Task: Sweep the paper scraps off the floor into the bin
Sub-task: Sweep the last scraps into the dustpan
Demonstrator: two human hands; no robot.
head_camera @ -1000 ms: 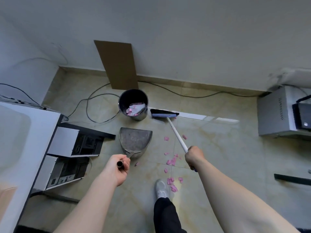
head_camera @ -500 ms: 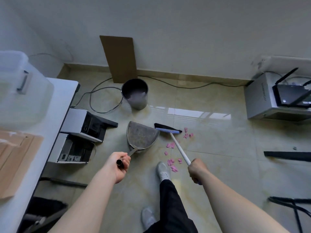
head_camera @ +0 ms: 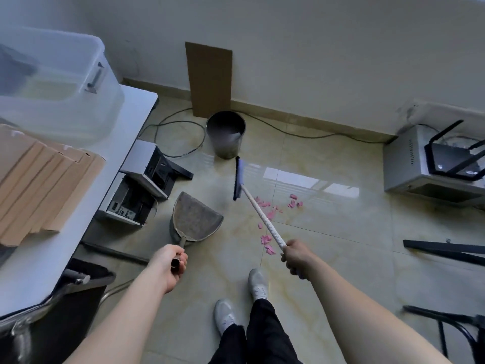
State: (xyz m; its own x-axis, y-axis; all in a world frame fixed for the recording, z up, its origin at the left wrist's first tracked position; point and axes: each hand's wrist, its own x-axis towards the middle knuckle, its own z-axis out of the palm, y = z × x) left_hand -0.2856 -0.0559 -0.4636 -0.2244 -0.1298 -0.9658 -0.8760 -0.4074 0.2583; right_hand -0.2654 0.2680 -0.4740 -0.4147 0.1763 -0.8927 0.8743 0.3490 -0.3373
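Observation:
Pink paper scraps (head_camera: pixel 273 214) lie scattered on the tiled floor right of centre. My right hand (head_camera: pixel 298 256) grips the white handle of a broom (head_camera: pixel 259 214); its blue-and-black head (head_camera: pixel 238 178) stands turned on edge just left of the scraps. My left hand (head_camera: pixel 170 261) grips the handle of a grey metal dustpan (head_camera: pixel 195 219), which rests on the floor left of the broom with its mouth facing the scraps. A dark round bin (head_camera: pixel 226 134) stands by the wall beyond the broom head.
A brown cardboard sheet (head_camera: pixel 209 78) leans on the wall behind the bin. Cables (head_camera: pixel 181 137) loop on the floor. A white table (head_camera: pixel 78 206) with a plastic box and cardboard stack is at left, computer cases (head_camera: pixel 141 190) under it. A grey cabinet (head_camera: pixel 409 164) sits right.
The view pulled back from the bin. The broom head swung from lying across to standing on edge, left of the scraps. The dustpan stayed in my left hand.

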